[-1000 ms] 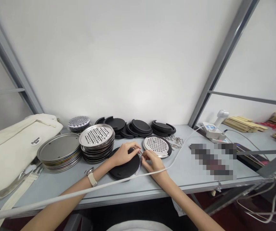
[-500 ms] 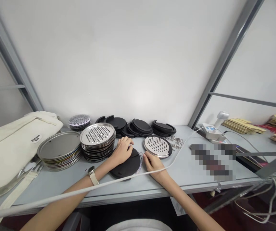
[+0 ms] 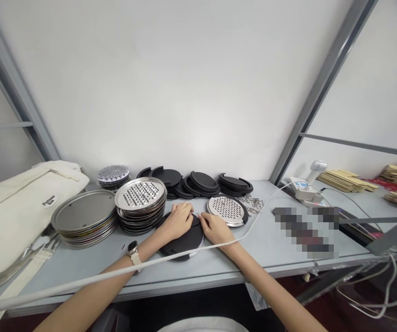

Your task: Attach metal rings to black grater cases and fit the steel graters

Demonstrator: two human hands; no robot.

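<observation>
Head camera: both forearms reach in from the bottom edge and slant inward across the grey table, so the hands meet over a black disc lying flat near the front, at the centre of the work. The left hand lies palm down on the disc's far part, back of the hand up, fingers bent and pointing away; whether they grip the rim cannot be told. A watch on a pale strap circles the left wrist. The right hand rests at the disc's right edge, its fingers bunched and turned in toward the left fingertips, with only a slight gap between the two hands; whether it pinches anything is too small to tell. A white cable crosses above both forearms.

Left of the disc stands a stack of round graters, and just beyond the right hand lies a single grater partly rimmed in black.

Writing shows on the cream bag at far left: an oval white patch bears two short dark lines, too blurred to read. A white device on the right carries blue-and-white markings, likewise illegible. Nearer, a pixelated patch hides whatever lies beneath.
</observation>
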